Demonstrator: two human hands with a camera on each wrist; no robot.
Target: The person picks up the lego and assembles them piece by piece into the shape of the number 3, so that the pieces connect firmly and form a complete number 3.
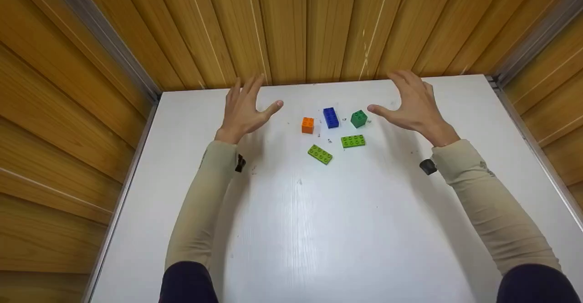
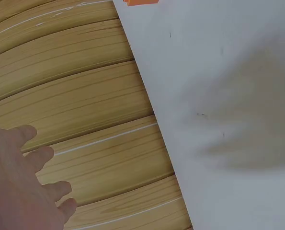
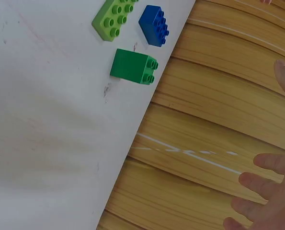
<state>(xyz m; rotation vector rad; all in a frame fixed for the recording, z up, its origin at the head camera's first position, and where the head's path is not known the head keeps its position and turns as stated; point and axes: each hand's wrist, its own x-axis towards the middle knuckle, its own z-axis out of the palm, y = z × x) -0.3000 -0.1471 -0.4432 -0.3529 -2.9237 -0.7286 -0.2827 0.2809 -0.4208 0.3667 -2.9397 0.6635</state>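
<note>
Both hands hover over the far part of a white table, fingers spread and holding nothing. The left hand (image 1: pixel 243 111) is to the left of an orange brick (image 1: pixel 308 125), apart from it. My right hand (image 1: pixel 413 105) hangs to the right of a green brick (image 1: pixel 359 119), its thumb pointing toward that brick without touching it. Between the orange and green bricks lies a longer blue brick (image 1: pixel 331 117). Closer to me are two lime-green bricks, one (image 1: pixel 353 141) nearly level and another (image 1: pixel 320 154) set at a slant. In the right wrist view the green brick (image 3: pixel 132 66) shows its studs facing the wall.
The white table (image 1: pixel 291 230) ends at a wood-patterned wall (image 1: pixel 282 29) just behind the bricks. Similar panels (image 1: pixel 54 157) rise at the left and right, along metal frame edges. Small dark specks mark the tabletop.
</note>
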